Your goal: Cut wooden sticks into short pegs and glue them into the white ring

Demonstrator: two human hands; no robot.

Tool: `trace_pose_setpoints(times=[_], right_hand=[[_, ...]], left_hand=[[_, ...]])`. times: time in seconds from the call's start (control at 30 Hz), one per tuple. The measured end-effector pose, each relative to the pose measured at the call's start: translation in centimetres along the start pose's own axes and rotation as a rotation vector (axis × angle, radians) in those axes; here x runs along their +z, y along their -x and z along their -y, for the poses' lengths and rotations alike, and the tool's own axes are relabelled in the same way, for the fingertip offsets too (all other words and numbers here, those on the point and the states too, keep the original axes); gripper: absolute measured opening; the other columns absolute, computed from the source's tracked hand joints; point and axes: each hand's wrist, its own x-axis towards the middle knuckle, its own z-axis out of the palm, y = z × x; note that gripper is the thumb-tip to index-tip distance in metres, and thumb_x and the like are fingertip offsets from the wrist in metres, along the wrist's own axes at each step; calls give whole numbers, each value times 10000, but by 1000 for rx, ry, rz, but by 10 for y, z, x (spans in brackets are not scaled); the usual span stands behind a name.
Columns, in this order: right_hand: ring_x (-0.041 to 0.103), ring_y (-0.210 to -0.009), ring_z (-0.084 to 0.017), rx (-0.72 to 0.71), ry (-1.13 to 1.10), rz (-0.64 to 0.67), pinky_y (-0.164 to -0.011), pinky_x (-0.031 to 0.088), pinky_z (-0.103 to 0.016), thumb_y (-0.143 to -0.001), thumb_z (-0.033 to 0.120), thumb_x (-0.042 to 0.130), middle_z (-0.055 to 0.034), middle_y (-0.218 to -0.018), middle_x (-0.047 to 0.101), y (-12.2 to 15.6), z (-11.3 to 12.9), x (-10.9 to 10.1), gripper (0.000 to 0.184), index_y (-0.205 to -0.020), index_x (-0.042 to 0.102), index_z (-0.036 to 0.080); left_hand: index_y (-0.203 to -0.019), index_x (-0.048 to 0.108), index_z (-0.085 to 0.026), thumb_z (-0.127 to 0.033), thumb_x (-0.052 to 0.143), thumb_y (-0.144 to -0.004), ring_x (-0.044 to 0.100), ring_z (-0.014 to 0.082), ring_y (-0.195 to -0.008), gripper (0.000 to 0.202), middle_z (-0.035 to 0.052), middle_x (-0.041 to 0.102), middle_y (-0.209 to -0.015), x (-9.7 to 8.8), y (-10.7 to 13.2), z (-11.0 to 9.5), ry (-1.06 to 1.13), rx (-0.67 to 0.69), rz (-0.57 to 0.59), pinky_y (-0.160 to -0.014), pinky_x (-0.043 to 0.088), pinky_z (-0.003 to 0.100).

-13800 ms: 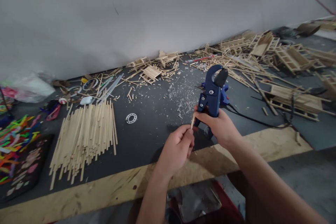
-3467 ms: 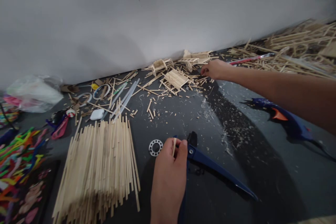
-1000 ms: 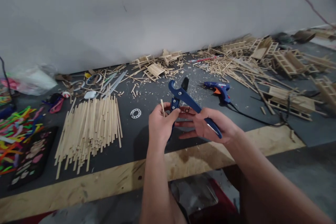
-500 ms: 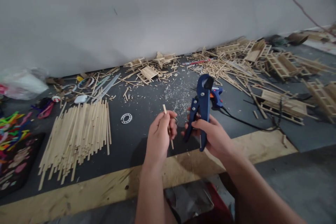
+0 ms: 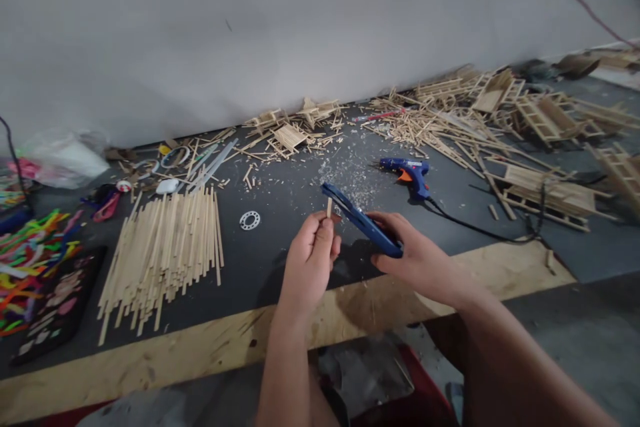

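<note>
My left hand [image 5: 311, 257] is closed around a thin wooden stick [image 5: 329, 207], whose upper end pokes out above the thumb. My right hand [image 5: 417, 259] grips a blue hand cutter [image 5: 367, 223], turned edge-on and slanting up to the left. The cutter's head is at the stick's upper end; whether the blade touches it I cannot tell. Left of my hands lies a wide bundle of wooden sticks [image 5: 163, 250]. A white ring with holes [image 5: 249, 220] rests between that bundle and my left hand.
A blue glue gun [image 5: 407, 175] lies beyond my right hand, its black cord [image 5: 465, 230] running right. Small wooden chair-like frames [image 5: 545, 190] and loose sticks cover the back and right. Colourful fuzzy stems [image 5: 30, 267] and a dark patterned case [image 5: 63, 307] lie at left.
My right hand has turned the cutter from upright to slanted and brought its head to the stick in my left hand. The glue gun behind is now uncovered. The view has shifted slightly.
</note>
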Motion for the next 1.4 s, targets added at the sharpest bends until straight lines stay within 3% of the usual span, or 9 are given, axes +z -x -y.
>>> trace_pose_setpoints(times=[0.17, 0.37, 0.5, 0.6, 0.77, 0.93, 1.07, 1.4], right_hand=[[510, -1094, -211, -39, 54, 28, -963, 378, -361, -680, 180, 551, -46, -1181, 510, 3, 1, 5, 562, -1227, 459, 267], [515, -1060, -200, -40, 78, -9, -931, 383, -355, -680, 194, 561, -42, -1106, 542, -5, -3, 12, 517, -1188, 476, 245], [547, -943, -189, -39, 108, -52, -854, 413, -334, -673, 222, 593, -37, -1011, 557, -11, -5, 15, 465, -1132, 525, 222], [551, -804, -173, -39, 167, -78, -747, 427, -309, -696, 294, 598, -26, -884, 551, -13, -4, 17, 326, -1008, 588, 201], [544, -722, -161, -16, 289, -101, -631, 389, -267, -720, 423, 587, -13, -803, 585, -16, 0, 17, 260, -865, 610, 208], [518, -583, -149, 33, 554, 31, -509, 289, -262, -780, 475, 483, -7, -668, 611, -19, 10, 9, 282, -745, 591, 217], [547, -611, -170, 32, 728, 97, -506, 274, -268, -792, 495, 435, -39, -697, 642, -20, 19, 4, 330, -747, 599, 213], [583, -621, -201, 167, 828, 223, -504, 306, -271, -805, 531, 363, -87, -709, 662, -15, 24, 7, 453, -781, 660, 190]], left_hand=[[-793, 518, -184, -424, 435, -873, 357, 59, -475, 266, -21, 476, -631, -2, 1, 4, -125, 55, -33, -441, 276, 195], [-810, 537, -191, -410, 376, -898, 437, 92, -522, 286, -18, 514, -620, -2, 2, 6, -415, 151, -129, -525, 326, 219], [-859, 574, -189, -381, 365, -902, 484, 114, -563, 286, -7, 542, -628, -2, 1, 7, -546, 197, -182, -567, 340, 229], [-943, 597, -189, -344, 367, -898, 522, 127, -611, 281, 13, 596, -688, -3, -2, 8, -587, 199, -203, -591, 349, 232], [-987, 611, -182, -328, 365, -889, 543, 139, -622, 302, 26, 627, -707, -3, -5, 10, -597, 178, -234, -587, 358, 233], [-976, 624, -178, -342, 371, -881, 560, 147, -620, 316, 40, 647, -725, -4, -7, 16, -580, 171, -259, -586, 372, 236], [-983, 624, -171, -320, 366, -877, 578, 159, -650, 316, 55, 657, -750, -4, -5, 22, -534, 147, -267, -600, 387, 242], [-820, 585, -188, -334, 344, -886, 570, 166, -697, 289, 51, 643, -765, -8, 0, 31, -509, 75, -184, -617, 361, 251]])
